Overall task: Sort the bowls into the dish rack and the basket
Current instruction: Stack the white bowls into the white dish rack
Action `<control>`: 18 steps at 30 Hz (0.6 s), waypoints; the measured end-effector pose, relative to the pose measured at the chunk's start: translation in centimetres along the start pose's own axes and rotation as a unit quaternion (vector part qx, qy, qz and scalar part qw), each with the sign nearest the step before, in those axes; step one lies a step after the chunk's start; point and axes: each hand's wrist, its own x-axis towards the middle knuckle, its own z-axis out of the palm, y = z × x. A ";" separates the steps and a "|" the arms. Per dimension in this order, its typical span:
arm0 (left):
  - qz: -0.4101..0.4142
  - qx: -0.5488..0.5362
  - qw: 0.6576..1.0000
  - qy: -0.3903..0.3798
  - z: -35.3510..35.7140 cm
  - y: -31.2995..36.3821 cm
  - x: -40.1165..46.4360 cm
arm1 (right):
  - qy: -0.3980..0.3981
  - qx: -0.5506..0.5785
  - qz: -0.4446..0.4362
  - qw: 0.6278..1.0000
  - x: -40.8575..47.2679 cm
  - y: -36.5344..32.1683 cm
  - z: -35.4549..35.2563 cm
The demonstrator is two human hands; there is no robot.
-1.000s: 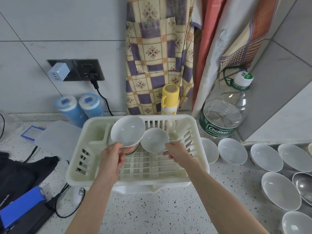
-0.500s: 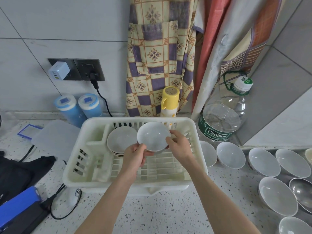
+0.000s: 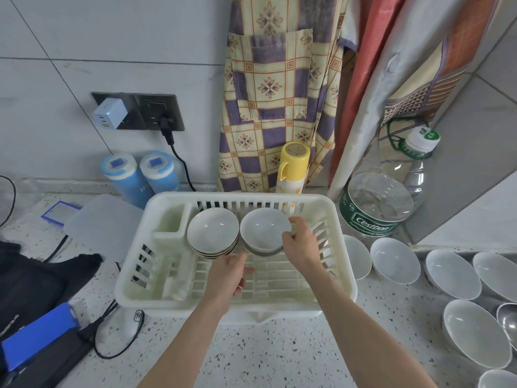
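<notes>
A cream plastic dish rack (image 3: 131,281) stands on the speckled counter. Inside it a stack of small white bowls (image 3: 212,232) leans tilted toward the back. Right of the stack, my right hand (image 3: 300,243) grips the rim of another small white bowl (image 3: 263,231) held tilted in the rack. My left hand (image 3: 229,273) hovers just below that bowl with relaxed fingers, holding nothing. Several larger white bowls (image 3: 394,259) lie on the counter to the right of the rack.
A big clear water bottle (image 3: 380,200) stands behind the right-hand bowls. A yellow bottle (image 3: 293,166) and two blue canisters (image 3: 140,177) line the wall. A black bag (image 3: 33,278), blue device (image 3: 39,334) and cables (image 3: 117,331) lie left. A steel bowl (image 3: 507,320) sits far right.
My left hand set its bowl on the stack, helped hold the second bowl, then let go and dropped back. My right hand carried the second bowl right of the stack.
</notes>
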 end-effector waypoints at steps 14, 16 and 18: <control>-0.009 0.011 1.000 -0.011 2.6 0.0 2.5 | -0.020 -0.030 0.036 0.999 0.6 0.1 0.6; -0.012 0.006 1.000 -0.007 2.8 -0.1 2.7 | -0.022 -0.025 0.037 0.999 0.6 0.1 0.6; -0.012 0.000 1.000 -0.009 3.1 -0.2 2.9 | -0.024 -0.024 0.038 0.999 0.6 0.2 0.5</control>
